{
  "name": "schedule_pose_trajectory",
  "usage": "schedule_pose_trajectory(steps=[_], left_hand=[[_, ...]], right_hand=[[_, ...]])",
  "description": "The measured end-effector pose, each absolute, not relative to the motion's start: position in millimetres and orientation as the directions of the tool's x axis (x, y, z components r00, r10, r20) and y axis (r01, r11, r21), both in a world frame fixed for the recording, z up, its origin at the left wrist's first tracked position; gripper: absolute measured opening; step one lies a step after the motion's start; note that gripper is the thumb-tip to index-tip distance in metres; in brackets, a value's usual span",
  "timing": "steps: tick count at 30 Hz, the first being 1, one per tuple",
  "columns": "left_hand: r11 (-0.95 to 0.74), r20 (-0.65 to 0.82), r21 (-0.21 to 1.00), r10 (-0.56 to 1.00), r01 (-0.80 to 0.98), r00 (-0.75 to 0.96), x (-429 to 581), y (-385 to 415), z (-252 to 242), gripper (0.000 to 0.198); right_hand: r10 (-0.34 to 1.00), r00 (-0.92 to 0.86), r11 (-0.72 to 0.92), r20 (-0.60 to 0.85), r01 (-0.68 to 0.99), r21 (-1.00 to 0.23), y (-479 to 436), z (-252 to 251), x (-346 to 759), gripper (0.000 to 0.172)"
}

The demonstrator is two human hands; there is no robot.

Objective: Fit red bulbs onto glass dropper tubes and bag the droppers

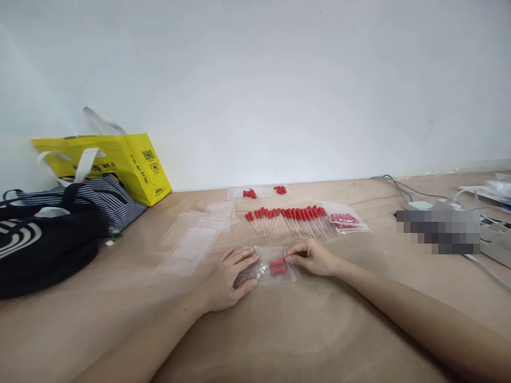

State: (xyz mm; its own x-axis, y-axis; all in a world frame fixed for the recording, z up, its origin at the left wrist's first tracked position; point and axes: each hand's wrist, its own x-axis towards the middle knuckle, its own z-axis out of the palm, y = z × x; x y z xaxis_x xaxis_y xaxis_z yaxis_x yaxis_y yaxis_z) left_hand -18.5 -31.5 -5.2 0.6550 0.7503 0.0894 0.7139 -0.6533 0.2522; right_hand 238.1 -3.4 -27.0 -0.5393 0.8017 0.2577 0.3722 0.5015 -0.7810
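A clear zip bag (263,274) lies on the table between my hands, with red rubber bulbs (278,266) showing through its right part. My left hand (235,276) rests on the bag's left end, its fingers stretched out and flat. At the right end, by the bag's opening edge, the fingers of my right hand (311,256) are pinched together on the plastic. Just beyond are two rows of glass droppers with red bulbs, a smaller row (263,221) and a longer row (307,221). Whatever lies under my left palm is hidden.
Flat clear bags (194,244) are spread to the left. A bag of red bulbs (345,219) lies right of the droppers; more loose red bulbs (249,193) sit near the wall. A yellow bag (139,165) and black bag (48,250) stand left; cables and a power strip (497,242) lie right.
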Motion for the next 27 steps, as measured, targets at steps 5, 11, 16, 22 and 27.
schedule_pose_trajectory(steps=[5,11,16,22,27], left_hand=[[-0.654,0.113,0.243,0.753,0.717,0.648,-16.9,-31.9,-2.5,0.045],[-0.666,0.121,0.219,0.743,0.713,0.658,-18.1,-33.2,-1.0,0.044],[-0.679,0.127,0.208,0.732,0.704,0.669,-18.4,-32.6,-1.5,0.044],[-0.688,0.132,0.22,0.723,0.691,0.678,-19.6,-31.7,-2.7,0.045],[-0.695,0.154,0.23,0.717,0.682,0.679,-19.6,-30.8,-3.5,0.044]], right_hand=[[0.87,-0.346,0.493,0.351,0.632,-0.598,22.5,-9.5,249.2,0.019],[0.818,-0.389,0.531,0.424,0.794,-0.296,49.7,2.1,203.6,0.013],[0.887,-0.306,0.411,0.346,0.865,-0.287,55.3,0.8,158.3,0.02],[0.925,-0.232,0.317,0.302,0.909,-0.272,64.6,-5.0,140.0,0.025],[0.921,-0.214,0.309,0.327,0.911,-0.274,67.3,-11.3,130.6,0.02]])
